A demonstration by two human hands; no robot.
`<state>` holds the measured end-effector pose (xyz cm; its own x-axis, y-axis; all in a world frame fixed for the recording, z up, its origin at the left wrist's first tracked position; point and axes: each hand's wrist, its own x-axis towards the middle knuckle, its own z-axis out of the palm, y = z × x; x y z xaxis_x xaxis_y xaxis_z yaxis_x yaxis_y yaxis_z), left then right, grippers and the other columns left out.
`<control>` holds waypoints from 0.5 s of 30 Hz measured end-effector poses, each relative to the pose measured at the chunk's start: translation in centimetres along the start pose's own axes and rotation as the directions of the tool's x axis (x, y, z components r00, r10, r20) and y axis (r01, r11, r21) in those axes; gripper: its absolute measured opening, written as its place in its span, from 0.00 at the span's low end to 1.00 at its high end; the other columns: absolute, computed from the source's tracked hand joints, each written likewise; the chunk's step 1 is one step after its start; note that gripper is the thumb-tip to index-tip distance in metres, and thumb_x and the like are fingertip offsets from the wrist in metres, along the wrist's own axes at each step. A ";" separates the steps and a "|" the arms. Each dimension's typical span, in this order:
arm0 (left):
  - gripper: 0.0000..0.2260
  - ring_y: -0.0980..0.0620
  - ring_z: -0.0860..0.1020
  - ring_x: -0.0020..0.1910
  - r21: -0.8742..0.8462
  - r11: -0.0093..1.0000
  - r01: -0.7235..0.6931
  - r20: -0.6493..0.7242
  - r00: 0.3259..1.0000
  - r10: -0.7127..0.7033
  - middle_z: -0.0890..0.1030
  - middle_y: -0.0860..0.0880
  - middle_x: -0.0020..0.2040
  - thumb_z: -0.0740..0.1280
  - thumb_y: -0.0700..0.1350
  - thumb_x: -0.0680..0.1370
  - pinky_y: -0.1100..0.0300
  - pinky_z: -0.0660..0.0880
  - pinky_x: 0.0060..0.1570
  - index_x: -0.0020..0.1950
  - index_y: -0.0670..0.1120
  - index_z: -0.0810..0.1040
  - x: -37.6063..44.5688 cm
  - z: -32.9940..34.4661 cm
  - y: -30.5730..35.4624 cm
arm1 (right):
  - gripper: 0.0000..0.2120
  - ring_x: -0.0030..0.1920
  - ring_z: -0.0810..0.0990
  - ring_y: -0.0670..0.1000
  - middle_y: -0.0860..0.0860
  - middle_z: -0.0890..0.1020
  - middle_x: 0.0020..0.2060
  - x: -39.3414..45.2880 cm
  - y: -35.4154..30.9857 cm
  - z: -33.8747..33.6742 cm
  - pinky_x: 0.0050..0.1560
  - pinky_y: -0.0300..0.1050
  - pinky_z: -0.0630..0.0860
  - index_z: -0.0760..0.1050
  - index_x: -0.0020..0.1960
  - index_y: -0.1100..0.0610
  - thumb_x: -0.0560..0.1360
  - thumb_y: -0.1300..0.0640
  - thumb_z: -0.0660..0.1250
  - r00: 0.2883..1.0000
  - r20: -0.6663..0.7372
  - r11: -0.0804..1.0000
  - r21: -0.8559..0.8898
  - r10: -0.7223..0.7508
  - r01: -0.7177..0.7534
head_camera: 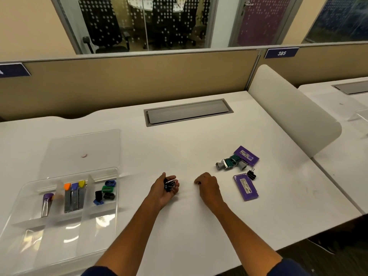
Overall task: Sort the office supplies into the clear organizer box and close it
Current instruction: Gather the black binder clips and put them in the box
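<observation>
The clear organizer box sits open at the left of the white desk, its lid lying flat behind it. Its compartments hold a purple-capped tube, three lead cases with orange, blue and yellow caps, and several small sharpeners. My left hand lies palm up mid-desk, cupping a bunch of black binder clips. My right hand hovers beside it with fingers curled, nothing visible in it. To the right lie one black binder clip, two purple boxes and several green-and-grey clips.
A grey cable hatch is set into the desk at the back. A white curved divider bounds the right side, and a tan partition runs behind. The desk's front edge lies near my forearms.
</observation>
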<state>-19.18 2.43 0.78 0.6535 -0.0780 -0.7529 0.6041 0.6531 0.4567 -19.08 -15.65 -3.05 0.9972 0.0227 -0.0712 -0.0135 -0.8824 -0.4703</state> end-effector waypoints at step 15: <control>0.23 0.37 0.78 0.51 -0.170 0.985 -0.010 0.030 0.999 0.015 0.77 0.33 0.53 0.56 0.55 0.82 0.46 0.74 0.59 0.54 0.35 0.76 -1.1 -0.4 -0.7 | 0.05 0.42 0.83 0.43 0.48 0.86 0.41 -0.3 -5.6 -3.0 0.45 0.37 0.77 0.83 0.46 0.53 0.70 0.60 0.75 0.975 0.183 0.605 0.765 0.125 -0.221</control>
<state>-20.47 2.41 1.07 0.6759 -0.0906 -0.7314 0.5115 0.7722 0.3770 -19.03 -12.08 2.27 0.9574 -0.0027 -0.2889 -0.2847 -0.1800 -0.9416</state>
